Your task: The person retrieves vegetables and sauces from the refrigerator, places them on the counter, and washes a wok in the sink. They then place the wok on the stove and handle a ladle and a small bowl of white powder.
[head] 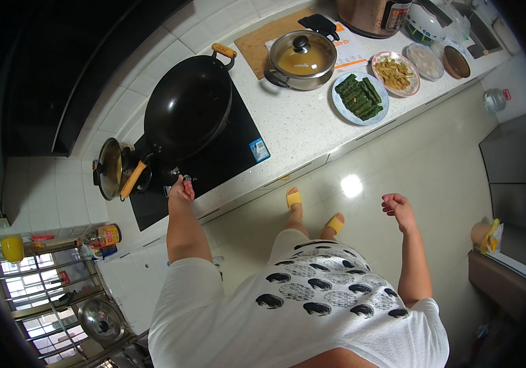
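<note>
My left hand (182,188) is at the front edge of the black glass cooktop (233,149), over its control area; whether a finger touches the glass I cannot tell. A big black wok (187,106) with wooden-tipped handles stands on the cooktop, and its long handle (134,179) points toward the near left, a little beyond my left hand. Over the tiled floor my right hand (396,209) hangs in the air with bent fingers, holding nothing. A lidded steel pot (303,60) with yellowish contents is on the counter right of the wok.
A plate of green vegetables (359,99), a plate of yellow-brown food (394,73), a covered bowl (425,62) and a brown bowl (456,62) line the counter. Behind them stands an electric cooker (371,18). Another lidded pan (110,169) is left of the wok. Cabinets (33,83) hang at upper left.
</note>
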Motion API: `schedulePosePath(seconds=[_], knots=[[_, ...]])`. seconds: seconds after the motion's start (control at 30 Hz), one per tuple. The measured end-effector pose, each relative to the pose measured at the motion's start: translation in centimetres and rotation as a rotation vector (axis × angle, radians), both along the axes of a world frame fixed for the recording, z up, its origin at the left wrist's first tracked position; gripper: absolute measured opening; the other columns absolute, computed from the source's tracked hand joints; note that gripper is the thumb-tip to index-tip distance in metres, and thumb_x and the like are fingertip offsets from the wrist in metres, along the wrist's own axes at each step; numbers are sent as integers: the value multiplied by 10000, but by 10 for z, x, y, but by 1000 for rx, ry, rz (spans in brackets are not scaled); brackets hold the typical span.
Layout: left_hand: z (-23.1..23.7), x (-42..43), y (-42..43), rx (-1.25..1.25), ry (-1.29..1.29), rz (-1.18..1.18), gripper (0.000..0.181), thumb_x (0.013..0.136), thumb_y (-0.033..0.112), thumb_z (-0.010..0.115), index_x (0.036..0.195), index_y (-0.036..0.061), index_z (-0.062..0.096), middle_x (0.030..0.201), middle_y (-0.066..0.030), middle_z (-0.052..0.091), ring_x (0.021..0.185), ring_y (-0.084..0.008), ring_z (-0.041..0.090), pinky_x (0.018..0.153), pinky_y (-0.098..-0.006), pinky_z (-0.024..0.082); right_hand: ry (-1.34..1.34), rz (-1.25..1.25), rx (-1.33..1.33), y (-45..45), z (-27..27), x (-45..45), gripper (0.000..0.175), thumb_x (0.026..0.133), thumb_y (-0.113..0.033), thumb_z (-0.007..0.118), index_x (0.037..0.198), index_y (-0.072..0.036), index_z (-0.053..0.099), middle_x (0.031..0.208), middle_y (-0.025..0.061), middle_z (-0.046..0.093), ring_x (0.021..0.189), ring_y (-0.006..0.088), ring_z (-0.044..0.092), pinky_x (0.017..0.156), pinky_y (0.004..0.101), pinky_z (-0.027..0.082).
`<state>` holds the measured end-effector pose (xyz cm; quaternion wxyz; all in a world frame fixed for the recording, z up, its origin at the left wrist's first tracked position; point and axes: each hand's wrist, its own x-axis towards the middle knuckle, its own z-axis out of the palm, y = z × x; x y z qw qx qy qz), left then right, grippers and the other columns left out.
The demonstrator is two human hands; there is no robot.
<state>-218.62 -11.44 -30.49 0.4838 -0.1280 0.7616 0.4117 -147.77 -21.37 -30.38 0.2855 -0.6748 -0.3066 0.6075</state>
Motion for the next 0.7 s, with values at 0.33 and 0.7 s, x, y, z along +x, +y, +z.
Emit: schedulePosePath(seconds=[0.33,0.7], knots=[[-11,-5,4,-1,2,-26,443,848,526,601,606,166,511,509,62,549,430,-89,525,442,-240,398,-18,-20,-19,-4,-4,4,215,889,-268,595,958,-69,642,823,25,640,729,127,591,665,272,463],[-23,-33,-6,44,-33,-8,489,842,575,573,580,167,508,480,57,537,413,-97,508,422,-251,380,14,-30,-29,2,-6,12,158,869,-217,581,909,-77,642,805,23,640,719,130,593,655,278,463]])
